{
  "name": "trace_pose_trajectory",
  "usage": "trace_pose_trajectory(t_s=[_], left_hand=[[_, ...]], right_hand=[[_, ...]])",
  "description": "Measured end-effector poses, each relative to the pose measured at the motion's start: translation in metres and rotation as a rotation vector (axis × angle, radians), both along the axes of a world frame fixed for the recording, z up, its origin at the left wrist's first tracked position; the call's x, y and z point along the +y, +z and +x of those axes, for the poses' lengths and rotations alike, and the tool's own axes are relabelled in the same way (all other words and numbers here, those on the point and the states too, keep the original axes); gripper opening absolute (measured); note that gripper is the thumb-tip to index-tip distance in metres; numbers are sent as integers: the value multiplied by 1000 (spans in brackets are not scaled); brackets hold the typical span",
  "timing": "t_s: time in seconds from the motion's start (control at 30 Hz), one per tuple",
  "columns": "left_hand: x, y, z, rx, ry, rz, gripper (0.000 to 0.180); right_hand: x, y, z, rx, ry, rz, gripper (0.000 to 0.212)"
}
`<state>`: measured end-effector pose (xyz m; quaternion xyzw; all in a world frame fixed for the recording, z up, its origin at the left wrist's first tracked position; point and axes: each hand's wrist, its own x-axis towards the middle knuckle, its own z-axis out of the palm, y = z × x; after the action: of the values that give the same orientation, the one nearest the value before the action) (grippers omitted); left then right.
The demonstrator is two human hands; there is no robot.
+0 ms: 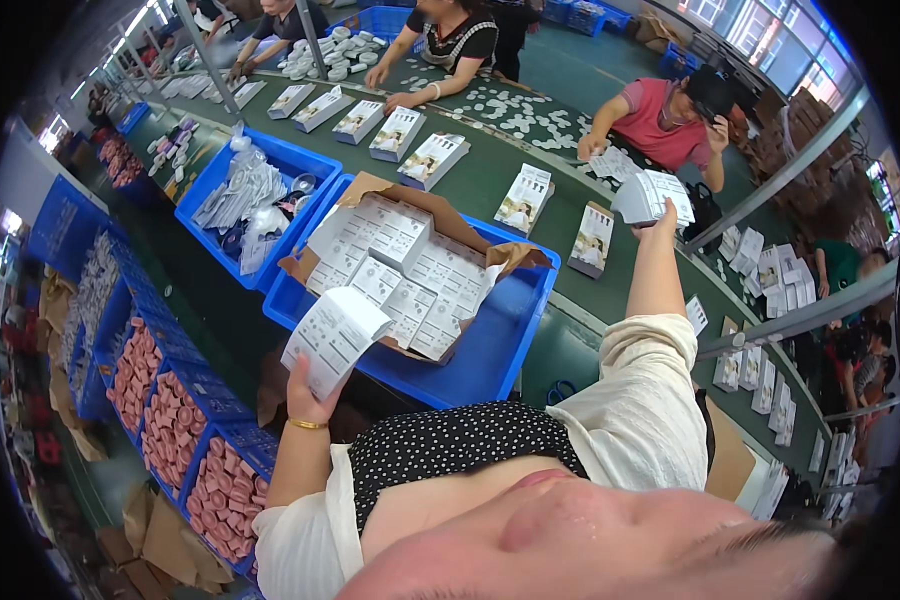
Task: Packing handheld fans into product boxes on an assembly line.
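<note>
A stack of white printed leaflets bends in my left hand, whose fingers are wrapped round its lower edge, a gold bracelet on the wrist. Beside it stands an open cardboard box holding several more stacks of leaflets. My right arm reaches far out over the green conveyor belt. At its end my right hand grips a thick bundle of white leaflets from the near side. Below that bundle a small picture-printed carton lies on the belt, with another carton to its left.
The cardboard box sits in a blue bin. Another blue bin holds clear bags and loose parts. Blue crates of pink pieces stand at left. A co-worker in pink sits across the belt. A metal post slants at right.
</note>
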<state>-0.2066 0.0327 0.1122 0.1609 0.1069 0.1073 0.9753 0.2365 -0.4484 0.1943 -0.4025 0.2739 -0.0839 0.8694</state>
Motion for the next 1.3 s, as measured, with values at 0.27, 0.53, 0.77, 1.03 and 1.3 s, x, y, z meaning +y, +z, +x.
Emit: trace_pose_trajectory(t_s=[0.27,0.53,0.77,1.03,1.3], left_hand=[[-10,-3,-10,97,-40,-1,47],[-9,0,-8,112,-75,-23,46],[-11,1,-9,113,-89,-7,48],[-6,6,-22,162,-72,26,46],[-5,13,-40,195,-94,15,46]], right_hand=[[3,-27,13,59,-89,-50,47],[-3,-41,14,4,-97,-8,46],[-7,-27,8,-36,-76,-43,47],[-4,-37,16,-137,-26,35,44],[-18,-22,26,-219,47,-137,74]])
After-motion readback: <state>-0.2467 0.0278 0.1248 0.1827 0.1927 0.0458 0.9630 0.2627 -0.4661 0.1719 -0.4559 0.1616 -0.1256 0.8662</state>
